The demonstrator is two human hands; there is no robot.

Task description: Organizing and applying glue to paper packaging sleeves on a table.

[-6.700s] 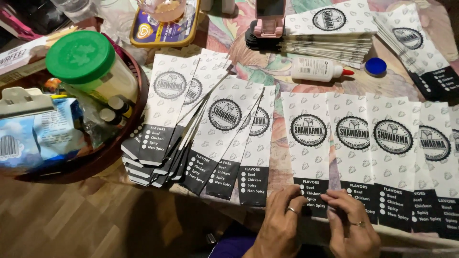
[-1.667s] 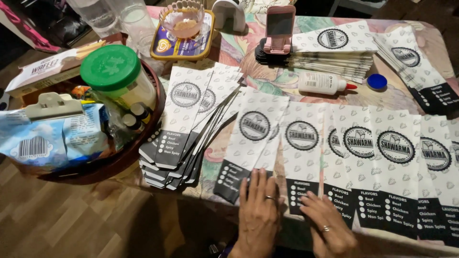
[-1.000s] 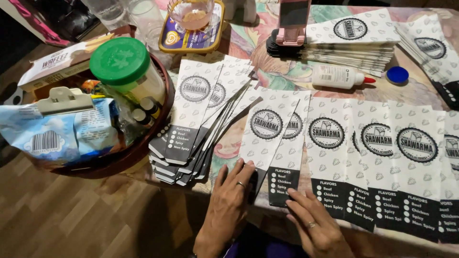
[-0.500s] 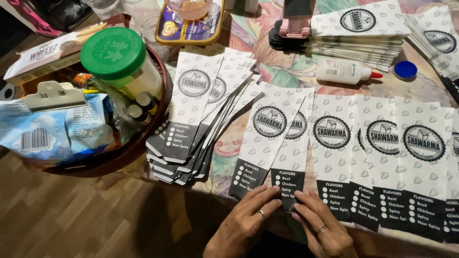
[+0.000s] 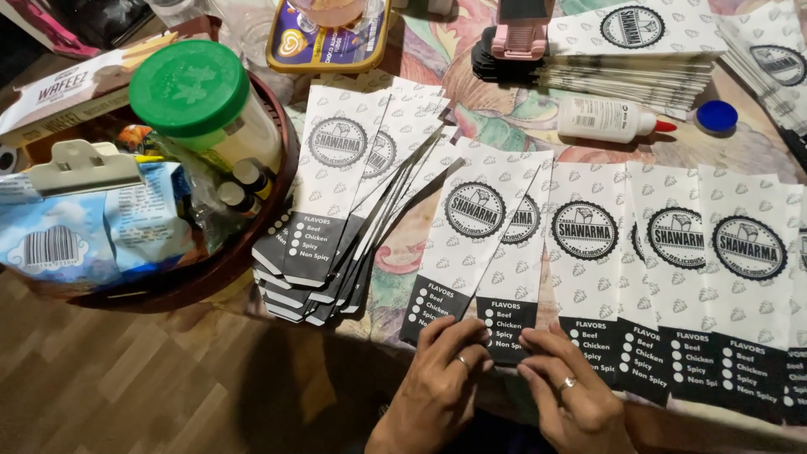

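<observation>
My left hand (image 5: 441,378) and my right hand (image 5: 572,395) press side by side on the black bottom end of a flat white paper food bag (image 5: 513,252) with a round black logo. That bag lies second from the left in a row of like bags (image 5: 698,277) overlapping along the table's near edge. The leftmost bag of the row (image 5: 466,235) lies slanted right beside my left hand. Both hands have fingers spread flat, a ring on each.
A fanned pile of the same bags (image 5: 336,202) lies left of the row. A glue bottle (image 5: 609,122), its blue cap (image 5: 716,115), a bag stack (image 5: 639,50) and a pink phone stand (image 5: 521,34) sit behind. A brown basket (image 5: 252,244) holds a green-lidded jar (image 5: 197,92).
Over the earlier frames my hands have worked leftward along the row. My left hand came off the slanted leftmost bag and joined my right hand on the second bag's bottom end.
</observation>
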